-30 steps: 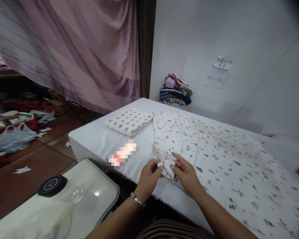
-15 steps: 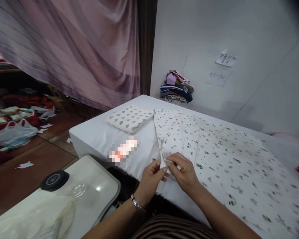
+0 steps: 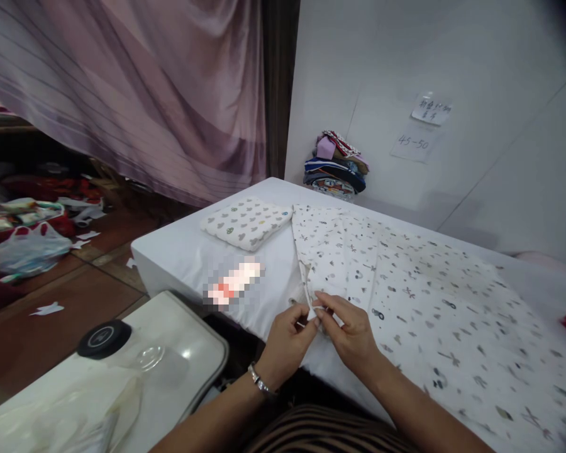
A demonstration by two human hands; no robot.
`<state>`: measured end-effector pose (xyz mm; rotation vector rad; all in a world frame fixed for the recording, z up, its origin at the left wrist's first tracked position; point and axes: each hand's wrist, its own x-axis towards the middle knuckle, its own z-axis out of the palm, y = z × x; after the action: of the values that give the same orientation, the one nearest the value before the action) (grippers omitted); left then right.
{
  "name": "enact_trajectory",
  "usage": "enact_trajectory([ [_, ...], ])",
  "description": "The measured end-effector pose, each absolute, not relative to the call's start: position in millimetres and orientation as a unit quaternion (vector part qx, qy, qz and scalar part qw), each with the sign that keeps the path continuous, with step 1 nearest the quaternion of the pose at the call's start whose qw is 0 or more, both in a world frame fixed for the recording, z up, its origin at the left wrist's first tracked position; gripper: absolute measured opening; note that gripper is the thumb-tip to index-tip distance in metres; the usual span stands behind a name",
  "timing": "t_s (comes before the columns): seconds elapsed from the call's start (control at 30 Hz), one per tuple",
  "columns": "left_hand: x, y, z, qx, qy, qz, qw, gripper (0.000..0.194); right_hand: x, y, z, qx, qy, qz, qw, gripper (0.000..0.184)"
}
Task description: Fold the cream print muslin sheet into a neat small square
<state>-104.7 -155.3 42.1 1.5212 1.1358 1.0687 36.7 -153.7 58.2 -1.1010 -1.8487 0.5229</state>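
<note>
A white printed cloth (image 3: 419, 314) with small grey and brown motifs lies spread over the right part of the white-covered table (image 3: 170, 251). At its near left corner, my left hand (image 3: 287, 340) pinches the cloth's edge between thumb and fingers. My right hand (image 3: 351, 330) grips the same edge just beside it, the fingertips of both hands almost touching. Beyond them, a folded cloth (image 3: 245, 223) with grey cloud-like shapes lies at the table's far left. A blurred-out pink and white patch (image 3: 236, 283) covers something on the table left of my hands.
A stack of folded fabrics (image 3: 334, 167) stands against the wall behind the table. To the left is a white stand (image 3: 183, 340) with a black round lid (image 3: 104, 338) and clear plastic. A pinkish curtain (image 3: 193, 94) hangs behind; bags (image 3: 33, 248) and paper scraps lie on the floor.
My fingertips have drawn closer together on the cloth's edge, my left fingers curling in more. The cloth and the other things lie as before; the view has shifted slightly.
</note>
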Motion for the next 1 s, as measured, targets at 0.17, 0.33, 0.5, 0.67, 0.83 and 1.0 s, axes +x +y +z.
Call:
enact_trajectory([
  [0.17,-104,-156,42,0.596,0.466,0.443,0.481,0.012,36,-157,55,-0.419,-0.771,0.178,0.446,0.040],
  [0.33,-107,-154,49,0.522,0.420,0.439,0.599,0.010,36,-162,50,-0.391,-0.800,0.136,0.434,0.052],
  [0.5,-106,-154,53,0.503,0.382,0.437,0.640,0.009,39,-160,46,-0.376,-0.810,0.107,0.437,0.056],
  [0.67,-107,-150,50,0.529,0.372,0.413,0.641,0.016,44,-154,40,-0.389,-0.781,0.152,0.464,0.047],
  [0.83,-117,-121,56,0.570,0.422,0.370,0.600,0.019,48,-147,38,-0.436,-0.699,0.249,0.510,0.032],
  [1.0,-118,-52,54,0.528,0.514,0.369,0.566,0.026,50,-142,44,-0.465,-0.654,0.312,0.509,0.020],
])
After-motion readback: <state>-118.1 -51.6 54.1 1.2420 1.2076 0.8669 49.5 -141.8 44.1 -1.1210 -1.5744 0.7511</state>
